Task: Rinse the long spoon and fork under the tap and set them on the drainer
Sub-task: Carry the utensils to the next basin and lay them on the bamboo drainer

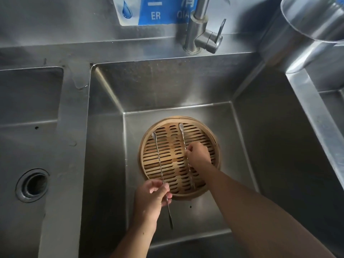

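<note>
Two bare forearms enter from the bottom edge, both reaching down into the middle sink [167, 86]. Left hand [151, 195], lower centre: fingers curled round the twisted stem of the long spoon [158, 155], gripped well below mid-length. Its flat tail sticks out toward the bottom of the frame, past the wrist. Its small bowl points up-frame and sits over the left rim of the drainer [186, 196]. Right hand [198, 153], just right of centre: fingertips pinch the stem of the fork [183, 138] near mid-length. The tines lie at the near end, over the lower right slats, and a rounded tip lies at the far end, over the upper slats. The two stems run roughly parallel, apart from each other. Cannot tell whether either one rests on the slats or is held just above them. The drainer is a round bamboo slatted tray, standing flat on the sink floor, centre frame. Left of frame: a second basin with a round drain hole [32, 185]. On the back ledge, upper centre: the steel tap [195, 34], lever to its right, spout out of view above. Behind it, a blue and white sticker [149, 13] on the wall. Upper right corner: a steel pot [307, 30].
</note>
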`<state>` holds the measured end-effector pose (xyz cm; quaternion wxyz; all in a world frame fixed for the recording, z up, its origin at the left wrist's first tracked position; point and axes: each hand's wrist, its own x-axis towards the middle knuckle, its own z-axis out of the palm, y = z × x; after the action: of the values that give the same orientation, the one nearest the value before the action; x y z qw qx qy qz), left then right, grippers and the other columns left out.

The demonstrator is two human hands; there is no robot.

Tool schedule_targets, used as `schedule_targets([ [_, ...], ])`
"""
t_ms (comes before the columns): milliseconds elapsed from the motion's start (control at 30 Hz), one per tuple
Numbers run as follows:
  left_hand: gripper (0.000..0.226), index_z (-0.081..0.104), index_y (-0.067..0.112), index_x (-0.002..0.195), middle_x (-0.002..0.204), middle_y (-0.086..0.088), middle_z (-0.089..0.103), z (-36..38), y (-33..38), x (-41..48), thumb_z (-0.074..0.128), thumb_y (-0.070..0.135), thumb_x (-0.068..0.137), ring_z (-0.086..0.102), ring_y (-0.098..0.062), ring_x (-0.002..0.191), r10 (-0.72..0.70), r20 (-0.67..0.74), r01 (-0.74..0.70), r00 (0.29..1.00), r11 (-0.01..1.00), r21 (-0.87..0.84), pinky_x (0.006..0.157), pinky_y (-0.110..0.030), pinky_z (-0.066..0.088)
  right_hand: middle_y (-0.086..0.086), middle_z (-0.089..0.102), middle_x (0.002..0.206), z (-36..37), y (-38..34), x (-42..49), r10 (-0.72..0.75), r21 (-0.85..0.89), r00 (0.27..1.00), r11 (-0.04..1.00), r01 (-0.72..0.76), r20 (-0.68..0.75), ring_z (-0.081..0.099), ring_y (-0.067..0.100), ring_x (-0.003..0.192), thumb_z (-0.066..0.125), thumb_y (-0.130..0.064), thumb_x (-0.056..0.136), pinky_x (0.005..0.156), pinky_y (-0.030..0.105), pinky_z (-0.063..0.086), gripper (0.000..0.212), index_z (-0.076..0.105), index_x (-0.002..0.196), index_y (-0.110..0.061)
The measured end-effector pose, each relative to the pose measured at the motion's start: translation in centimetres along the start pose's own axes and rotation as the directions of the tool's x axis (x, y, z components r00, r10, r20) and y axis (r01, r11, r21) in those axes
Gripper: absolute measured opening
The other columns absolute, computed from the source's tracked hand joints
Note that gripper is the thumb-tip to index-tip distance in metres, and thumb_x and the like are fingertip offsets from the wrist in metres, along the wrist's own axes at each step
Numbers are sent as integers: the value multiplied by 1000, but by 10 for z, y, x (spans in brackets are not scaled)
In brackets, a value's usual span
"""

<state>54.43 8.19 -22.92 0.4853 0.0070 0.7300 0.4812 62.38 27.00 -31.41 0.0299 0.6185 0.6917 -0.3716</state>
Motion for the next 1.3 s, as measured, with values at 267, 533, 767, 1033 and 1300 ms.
schedule_targets([
  [267, 11, 64, -5, 91, 82, -19, 71, -2, 1, 7, 69, 4, 86, 69, -16, 56, -12, -14, 12, 1000, 1000, -2, 55, -28, 61, -5, 64, 73, -1, -8, 6, -26, -124, 999, 992, 28, 22, 60, 11, 68, 60, -23, 92, 56, 27, 47, 15, 63, 77, -23],
  [533, 9, 66, -2, 90, 86, -18, 72, 0, -2, 8, 70, 5, 85, 71, -17, 58, -33, -40, 34, 999, 999, 15, 53, -26, 59, 1, 67, 79, -2, -8, 14, -31, -198, 997, 979, 44, 72, 65, 17, 74, 61, -20, 93, 69, 34, 59, 10, 67, 86, -17],
  [767, 7, 66, -2, 89, 83, -16, 72, 1, -5, 8, 68, 4, 86, 70, -15, 57, -23, -37, 24, 999, 999, 27, 53, -26, 60, 1, 66, 79, 2, -3, 14, -51, -210, 996, 976, 64, 69, 64, 17, 73, 60, -20, 93, 69, 35, 58, 9, 63, 85, -17],
  [1033, 7, 66, -4, 89, 81, -18, 72, 4, -9, 8, 67, 3, 86, 70, -16, 57, 5, -23, -4, 1000, 999, 42, 53, -26, 59, -2, 61, 76, 6, 0, 16, -95, -226, 993, 968, 109, 73, 63, 19, 75, 56, -21, 93, 71, 37, 59, 10, 55, 82, -21],
  [1300, 6, 65, -4, 87, 79, -19, 71, 6, -6, 8, 68, 2, 86, 68, -19, 58, 4, -25, -4, 1000, 1000, 21, 53, -28, 60, 0, 63, 80, 8, -2, 14, -108, -233, 991, 964, 124, 80, 62, 19, 74, 51, -26, 93, 70, 39, 58, 10, 59, 92, -19],
])
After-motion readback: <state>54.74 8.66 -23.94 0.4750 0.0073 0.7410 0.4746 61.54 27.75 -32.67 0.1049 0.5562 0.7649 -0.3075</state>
